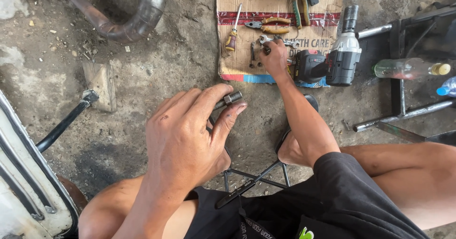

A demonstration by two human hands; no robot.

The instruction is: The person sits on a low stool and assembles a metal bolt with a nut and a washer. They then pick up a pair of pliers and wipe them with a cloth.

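— What do the hands hold?
— Left hand point(190, 134) pinches a grey threaded steel bolt point(228, 99), its lower end hidden behind the fingers. Right hand point(274, 56) is closed over small metal spanners point(278, 41) on flattened brown cardboard point(237, 58); what it actually grips is unclear.

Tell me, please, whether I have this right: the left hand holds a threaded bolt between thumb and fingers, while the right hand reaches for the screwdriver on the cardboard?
Not quite. In the head view the left hand does hold the threaded bolt, but the right hand rests on the wrenches on the cardboard. The screwdriver lies untouched, apart from that hand.
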